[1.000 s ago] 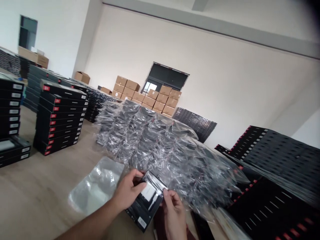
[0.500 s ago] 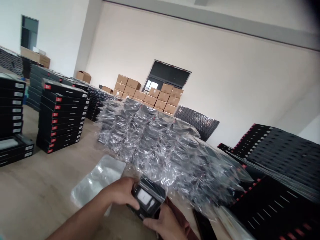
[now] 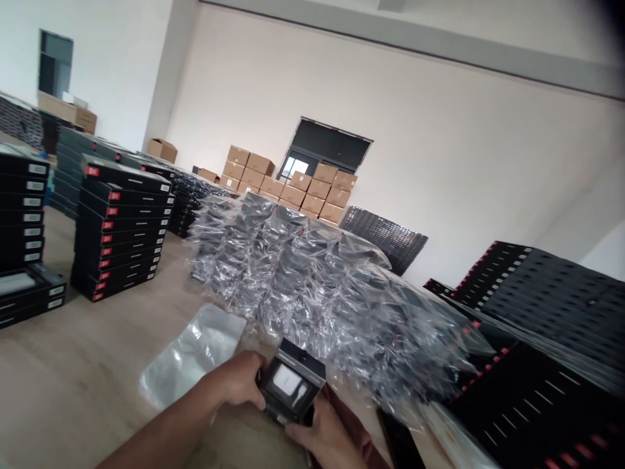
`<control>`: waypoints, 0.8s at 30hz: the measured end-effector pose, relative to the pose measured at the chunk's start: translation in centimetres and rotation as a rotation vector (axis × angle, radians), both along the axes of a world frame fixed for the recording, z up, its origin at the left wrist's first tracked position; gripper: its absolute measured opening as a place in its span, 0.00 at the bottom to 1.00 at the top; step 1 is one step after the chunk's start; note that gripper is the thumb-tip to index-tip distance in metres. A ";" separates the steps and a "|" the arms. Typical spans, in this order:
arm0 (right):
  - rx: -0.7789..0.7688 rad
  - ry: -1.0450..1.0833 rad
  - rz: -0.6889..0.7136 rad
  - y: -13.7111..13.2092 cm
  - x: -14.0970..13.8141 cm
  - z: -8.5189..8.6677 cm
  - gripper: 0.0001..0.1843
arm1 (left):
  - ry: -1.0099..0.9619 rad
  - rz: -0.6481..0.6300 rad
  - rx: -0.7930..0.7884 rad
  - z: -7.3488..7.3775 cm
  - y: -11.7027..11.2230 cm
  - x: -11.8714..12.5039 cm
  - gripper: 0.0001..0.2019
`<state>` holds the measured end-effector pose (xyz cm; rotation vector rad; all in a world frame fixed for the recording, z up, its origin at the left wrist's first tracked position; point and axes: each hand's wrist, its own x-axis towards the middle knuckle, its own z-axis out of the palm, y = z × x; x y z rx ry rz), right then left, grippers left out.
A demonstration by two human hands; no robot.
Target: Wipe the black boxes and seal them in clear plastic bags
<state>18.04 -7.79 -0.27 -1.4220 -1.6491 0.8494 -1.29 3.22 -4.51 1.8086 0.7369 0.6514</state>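
Right hand shifted down black box to lower edge, gripping it; left hand clasps opposite side.

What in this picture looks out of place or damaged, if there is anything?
The top box on the stack of red-labelled black boxes at the left looks askew: its red label sits left of the label directly below. I see no spill, and the held box shows no obvious damage.

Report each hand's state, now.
Left hand: holding the black box by its left side.
Right hand: holding the same black box, at its lower right.
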 end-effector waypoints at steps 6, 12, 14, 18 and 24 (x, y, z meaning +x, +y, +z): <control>0.060 0.104 -0.123 0.0 0.1 0.6 0.28 | 0.180 0.036 0.198 1.4 -0.7 -0.5 0.19; 0.179 0.672 -0.531 0.9 1.8 0.5 0.22 | 0.046 -0.107 0.068 2.5 -1.8 0.3 0.21; 0.223 0.835 -0.684 0.9 2.8 0.5 0.22 | 0.110 -0.169 -0.036 2.4 -1.7 0.3 0.23; 0.227 0.915 -0.740 0.9 3.4 0.8 0.21 | 0.117 -0.240 -0.152 2.7 -1.6 -0.2 0.36; 0.132 0.857 -0.639 0.9 0.6 1.1 0.22 | -0.081 -0.183 -0.152 2.9 -3.3 1.2 0.29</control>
